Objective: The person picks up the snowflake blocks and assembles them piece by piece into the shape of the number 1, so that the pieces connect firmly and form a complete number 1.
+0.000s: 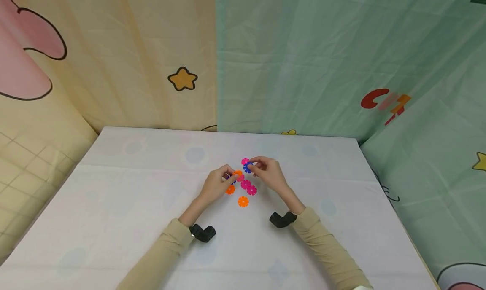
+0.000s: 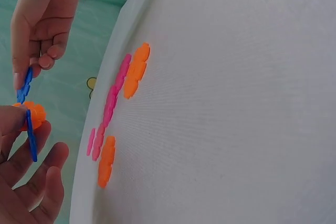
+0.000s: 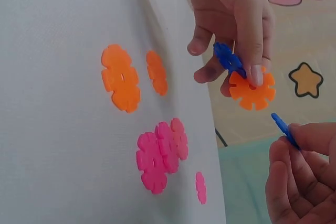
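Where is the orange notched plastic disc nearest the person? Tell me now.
In the head view, the orange notched plastic disc lies on the white table below picture centre, with two pink notched plastic discs just beyond it.

White-covered table (image 1: 114, 214), faint pastel shapes (image 1: 195, 155). Behind it, beige cloth (image 1: 144, 37) with orange star (image 1: 182, 79) meets green cloth (image 1: 296, 62). Right side hung green too.

- White tabletop (image 1: 114, 222), head view: six o'clock.
- Beige backdrop (image 1: 144, 28) with orange star (image 1: 182, 79): between ten and eleven o'clock.
- Pink print (image 1: 22, 37): ten o'clock.
- Green backdrop (image 1: 322, 54): between one and two.
- Yellow star (image 1: 481, 161): three o'clock.
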Action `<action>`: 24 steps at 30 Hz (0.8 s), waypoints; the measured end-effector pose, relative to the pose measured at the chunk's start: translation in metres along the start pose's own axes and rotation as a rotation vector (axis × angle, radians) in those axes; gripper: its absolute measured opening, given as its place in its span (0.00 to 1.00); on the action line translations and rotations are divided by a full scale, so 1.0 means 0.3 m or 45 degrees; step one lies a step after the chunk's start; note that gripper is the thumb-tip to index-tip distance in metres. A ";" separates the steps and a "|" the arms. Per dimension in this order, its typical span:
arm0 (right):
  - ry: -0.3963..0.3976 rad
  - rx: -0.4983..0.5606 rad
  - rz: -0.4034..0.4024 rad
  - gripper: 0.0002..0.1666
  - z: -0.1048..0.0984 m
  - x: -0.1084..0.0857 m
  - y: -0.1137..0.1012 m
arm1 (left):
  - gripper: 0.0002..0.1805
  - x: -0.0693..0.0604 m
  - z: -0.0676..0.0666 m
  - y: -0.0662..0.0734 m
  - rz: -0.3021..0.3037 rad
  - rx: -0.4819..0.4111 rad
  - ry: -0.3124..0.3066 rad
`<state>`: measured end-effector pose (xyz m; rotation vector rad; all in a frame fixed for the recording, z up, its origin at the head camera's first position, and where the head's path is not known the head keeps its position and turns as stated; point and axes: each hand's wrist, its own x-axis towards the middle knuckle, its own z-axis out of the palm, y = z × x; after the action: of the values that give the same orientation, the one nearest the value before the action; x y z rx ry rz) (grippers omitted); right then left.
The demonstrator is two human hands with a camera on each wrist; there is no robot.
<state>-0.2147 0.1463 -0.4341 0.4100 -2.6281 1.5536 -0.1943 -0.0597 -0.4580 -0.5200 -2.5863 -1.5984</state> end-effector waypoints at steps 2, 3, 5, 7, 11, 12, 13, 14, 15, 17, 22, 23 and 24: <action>-0.006 0.012 0.000 0.12 0.004 -0.001 0.000 | 0.03 0.000 0.003 0.000 0.008 0.011 -0.003; -0.008 0.019 -0.002 0.12 0.006 -0.001 -0.001 | 0.03 0.001 0.004 -0.002 0.014 0.016 -0.005; -0.012 0.035 -0.002 0.12 0.009 -0.003 -0.003 | 0.03 0.001 0.006 -0.002 0.019 0.022 -0.006; -0.017 0.049 -0.012 0.12 0.011 -0.004 -0.002 | 0.03 0.001 0.008 -0.003 0.022 0.027 -0.005; -0.028 0.060 -0.017 0.12 0.016 -0.005 0.001 | 0.03 0.003 0.011 -0.004 0.027 0.039 0.005; -0.030 0.062 -0.016 0.12 0.018 -0.004 0.001 | 0.03 0.003 0.011 -0.003 0.031 0.043 0.007; -0.029 0.061 -0.010 0.12 0.019 -0.004 0.001 | 0.03 0.003 0.012 0.000 0.033 0.047 0.009; -0.027 0.062 -0.005 0.12 0.019 -0.005 -0.001 | 0.03 0.004 0.012 0.003 0.031 0.051 0.009; -0.025 0.063 -0.004 0.12 0.020 -0.004 -0.002 | 0.03 0.004 0.013 0.005 0.031 0.058 0.010; -0.014 0.064 -0.005 0.11 0.021 -0.005 -0.005 | 0.04 0.006 0.016 0.008 0.034 0.087 0.012; 0.033 0.071 -0.037 0.10 0.026 -0.008 -0.018 | 0.04 0.004 0.028 0.012 0.073 0.163 0.042; 0.042 0.076 -0.041 0.10 0.028 -0.009 -0.021 | 0.05 0.003 0.030 0.013 0.085 0.168 0.054; 0.049 0.084 -0.045 0.09 0.029 -0.009 -0.024 | 0.04 0.003 0.033 0.013 0.097 0.173 0.067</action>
<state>-0.2095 0.1361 -0.4327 0.4235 -2.5332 1.6237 -0.1925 -0.0491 -0.4591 -0.5510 -2.5795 -1.3831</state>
